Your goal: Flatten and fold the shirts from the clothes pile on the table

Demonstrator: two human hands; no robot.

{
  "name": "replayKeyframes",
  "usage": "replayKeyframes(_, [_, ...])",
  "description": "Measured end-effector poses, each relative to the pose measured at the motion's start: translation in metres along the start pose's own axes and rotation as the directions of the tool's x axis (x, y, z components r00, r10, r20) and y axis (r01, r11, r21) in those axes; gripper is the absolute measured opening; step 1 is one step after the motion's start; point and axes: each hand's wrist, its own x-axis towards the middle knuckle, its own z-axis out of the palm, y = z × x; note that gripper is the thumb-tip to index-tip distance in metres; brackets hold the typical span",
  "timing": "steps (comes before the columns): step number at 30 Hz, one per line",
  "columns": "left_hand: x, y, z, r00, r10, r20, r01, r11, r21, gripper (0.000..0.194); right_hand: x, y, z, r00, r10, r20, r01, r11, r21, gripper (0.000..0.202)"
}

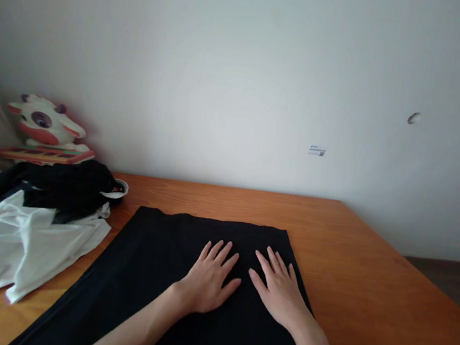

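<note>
A black cloth (148,264), perhaps a garment, lies spread flat on the wooden table, its far edge slightly wavy and its near part running out of view. My left hand (210,281) rests palm down near its middle, fingers spread. Close to the cloth's right edge, my right hand (277,288) also lies palm down with its fingers apart. Neither hand grips anything; bare fabric separates the two thumbs.
At the left are a crumpled white garment (31,250) and a heap of black clothing (69,184). Behind them stands a cow-shaped toy (50,124) with a keyboard. The wooden table (351,286) meets a pale wall (242,83) at the back.
</note>
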Motion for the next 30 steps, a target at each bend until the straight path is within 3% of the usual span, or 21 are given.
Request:
replayKeyframes(4, [-0.002,0.005,0.005,0.997,0.001,0.083,0.002,0.999,-0.038,0.068,-0.016,-0.012,-0.031,0.977,0.082,0.196,-0.096,0.993,0.061,0.061])
replayKeyframes(7, [-0.002,0.001,0.002,0.994,0.008,0.110,-0.002,0.999,-0.049,0.069,-0.021,-0.016,-0.050,0.984,-0.044,0.172,-0.005,0.961,0.278,0.048])
replayKeyframes(9, [-0.001,0.001,-0.001,0.994,0.007,0.108,-0.002,0.999,-0.042,0.069,-0.020,-0.014,-0.054,0.985,-0.029,0.172,-0.021,0.959,0.283,0.035])
replayKeyframes(12, [-0.001,0.007,-0.004,0.997,0.032,0.072,-0.031,0.999,-0.026,0.064,-0.015,0.002,-0.050,0.965,0.092,0.247,-0.133,0.978,0.158,0.020])
replayKeyframes(15, [-0.002,0.017,-0.007,0.985,0.154,0.072,-0.151,0.988,-0.039,0.051,-0.011,0.031,-0.044,0.962,0.162,0.218,-0.195,0.971,0.138,0.013])
replayKeyframes(19, [-0.008,0.034,-0.008,0.937,0.328,0.123,-0.313,0.942,-0.124,0.051,-0.007,0.064,-0.038,0.931,0.315,0.182,-0.335,0.937,0.094,0.019])
replayKeyframes(24, [-0.020,0.053,-0.006,0.863,0.474,0.172,-0.435,0.873,-0.221,0.063,-0.003,0.073,-0.033,0.924,0.226,0.307,-0.282,0.948,0.150,0.037])
replayKeyframes(30, [-0.024,0.061,0.004,0.789,0.590,0.168,-0.567,0.806,-0.169,0.055,0.001,0.070,-0.032,0.951,0.244,0.189,-0.268,0.957,0.110,0.016])
